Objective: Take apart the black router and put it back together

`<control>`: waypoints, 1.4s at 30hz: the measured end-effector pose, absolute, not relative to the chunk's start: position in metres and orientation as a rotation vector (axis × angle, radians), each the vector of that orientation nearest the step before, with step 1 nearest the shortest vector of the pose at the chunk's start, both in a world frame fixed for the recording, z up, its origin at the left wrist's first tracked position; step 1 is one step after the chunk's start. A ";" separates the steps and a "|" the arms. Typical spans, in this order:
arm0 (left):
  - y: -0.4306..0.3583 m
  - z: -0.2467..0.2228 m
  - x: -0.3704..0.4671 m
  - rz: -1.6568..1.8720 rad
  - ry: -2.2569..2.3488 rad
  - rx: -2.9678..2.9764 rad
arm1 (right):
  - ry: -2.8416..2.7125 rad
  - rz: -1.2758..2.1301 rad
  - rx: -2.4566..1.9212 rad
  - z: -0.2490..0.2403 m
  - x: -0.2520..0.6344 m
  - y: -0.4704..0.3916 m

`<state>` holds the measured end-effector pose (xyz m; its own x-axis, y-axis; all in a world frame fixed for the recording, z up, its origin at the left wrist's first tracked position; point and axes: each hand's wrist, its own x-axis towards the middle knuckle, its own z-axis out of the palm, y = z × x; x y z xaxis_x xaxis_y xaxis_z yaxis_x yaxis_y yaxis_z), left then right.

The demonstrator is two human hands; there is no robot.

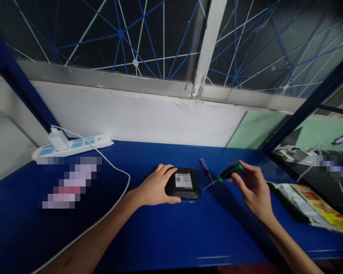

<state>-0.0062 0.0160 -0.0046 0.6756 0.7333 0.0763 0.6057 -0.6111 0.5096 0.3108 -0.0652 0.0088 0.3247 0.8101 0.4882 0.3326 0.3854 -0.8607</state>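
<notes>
A flat black box-shaped device with a white printed label lies on the blue table. My left hand grips its left side, thumb along the near edge and fingers over the far edge. In my right hand is a screwdriver with a black and green handle, pinched near the handle's end. Its thin shaft slopes down to the left, and the tip is at the device's right edge; whether it touches is too small to tell. Behind that shaft lies a second screwdriver with a bluish, see-through handle.
On the back left is a white power strip with a white plug adapter. Its white cable curves across the table past my left forearm. A shiny yellow and silver packet lies on the right. Blue frame posts stand at both sides.
</notes>
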 end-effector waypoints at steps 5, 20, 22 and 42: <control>0.017 -0.006 -0.006 0.425 1.041 2.423 | -1.311 0.415 -1.214 0.010 0.317 -0.073; 0.019 -0.008 -0.008 0.459 1.029 2.421 | -1.232 0.419 -1.363 -0.016 0.337 -0.117; 0.018 -0.007 -0.008 0.459 1.022 2.422 | -1.253 0.388 -1.415 -0.020 0.338 -0.123; 0.014 0.004 -0.005 0.426 1.030 2.374 | -1.778 0.164 -1.554 -0.020 0.325 -0.135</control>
<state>-0.0055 0.0143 0.0036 0.6624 0.7448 0.0803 0.5837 -0.5803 0.5679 0.3249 -0.1355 -0.0200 0.0240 0.8941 0.4471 0.7971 0.2528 -0.5483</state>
